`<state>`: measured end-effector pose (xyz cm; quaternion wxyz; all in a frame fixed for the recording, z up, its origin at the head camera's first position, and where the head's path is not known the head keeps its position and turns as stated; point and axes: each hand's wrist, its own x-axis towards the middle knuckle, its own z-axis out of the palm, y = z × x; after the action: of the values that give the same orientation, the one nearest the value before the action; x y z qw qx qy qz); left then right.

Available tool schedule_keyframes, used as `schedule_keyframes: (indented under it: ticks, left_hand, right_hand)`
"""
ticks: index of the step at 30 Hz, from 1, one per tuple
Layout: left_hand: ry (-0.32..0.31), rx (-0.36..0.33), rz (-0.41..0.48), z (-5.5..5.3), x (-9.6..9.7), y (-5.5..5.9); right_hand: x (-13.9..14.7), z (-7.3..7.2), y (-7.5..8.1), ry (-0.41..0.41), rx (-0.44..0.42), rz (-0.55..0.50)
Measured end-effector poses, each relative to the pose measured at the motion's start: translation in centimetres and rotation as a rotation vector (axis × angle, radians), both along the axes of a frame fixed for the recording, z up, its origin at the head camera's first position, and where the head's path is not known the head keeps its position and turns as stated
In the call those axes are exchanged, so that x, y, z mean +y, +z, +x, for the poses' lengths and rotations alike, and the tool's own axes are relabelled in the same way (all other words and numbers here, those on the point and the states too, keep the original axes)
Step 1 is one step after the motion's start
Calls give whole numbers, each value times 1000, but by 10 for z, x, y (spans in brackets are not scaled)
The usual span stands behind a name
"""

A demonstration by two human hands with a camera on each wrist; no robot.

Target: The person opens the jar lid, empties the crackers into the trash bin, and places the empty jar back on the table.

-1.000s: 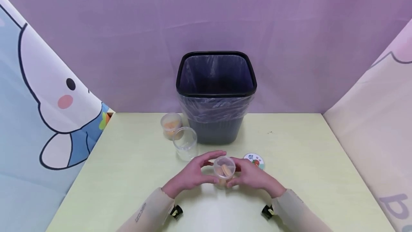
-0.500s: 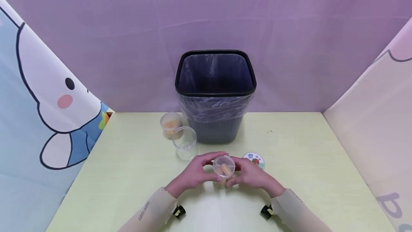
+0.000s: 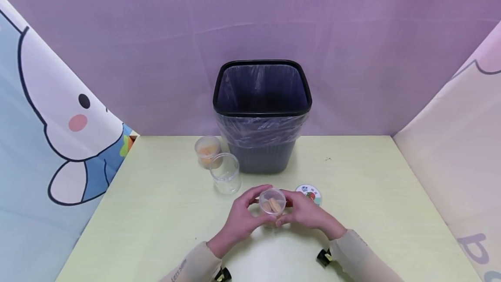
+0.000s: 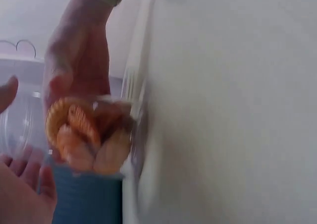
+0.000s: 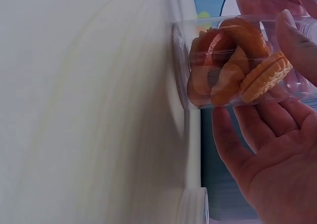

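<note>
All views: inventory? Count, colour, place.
table: 1, pale yellow, beneath
backdrop: 1, purple, behind table
cartoon sheets: 2, blue-white, white-pink, left and right
bin: 1, dark grey, table back
liner: 1, translucent, in bin
filled jar: 1, clear, orange contents, left of bin
empty jar: 1, clear, front-right of filled jar
held jar: 1, clear, before bin
biscuit-like pieces: several, orange-tan, inside held jar
printed disc: 1, white-based, right of held jar
wrist devices: 2, black, wrists
sleeves: 2, beige, forearms
left hand: 1, bare, around held jar
right hand: 1, bare, around held jar
</note>
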<state>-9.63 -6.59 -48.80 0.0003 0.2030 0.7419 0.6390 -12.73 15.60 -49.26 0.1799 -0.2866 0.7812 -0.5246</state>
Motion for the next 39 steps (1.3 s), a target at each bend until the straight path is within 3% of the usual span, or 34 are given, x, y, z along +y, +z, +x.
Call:
schedule_keyframes:
  ticks: [4,8,11,15,19,25,33,39]
  left_hand:
    - [106,29,51,9,9,-4]
    - [171,65,75,15,18,-4]
    - [184,80,69,16,20,-2]
    - [150,66,44,15,17,0]
    - [60,57,20,8,8,-1]
    - [-125,70,2,-11,-9,3]
    - [-407,-5,-18,-42,-24,14]
    - [-597,-22,-63,-51,-28,19]
  right_hand:
    - [1,-1,-1,0,14,8]
    - [1,-2,-2,-10,26,31]
    - [1,-2,0,-15,26,36]
    - [0,-2,0,-16,21,37]
    - [-1,-3,0,-11,6,30]
    - [-1,-4,-1,-10,13,37]
    - [-1,-2,-1,-15,35,41]
    - [-2,0,1,-25,3,48]
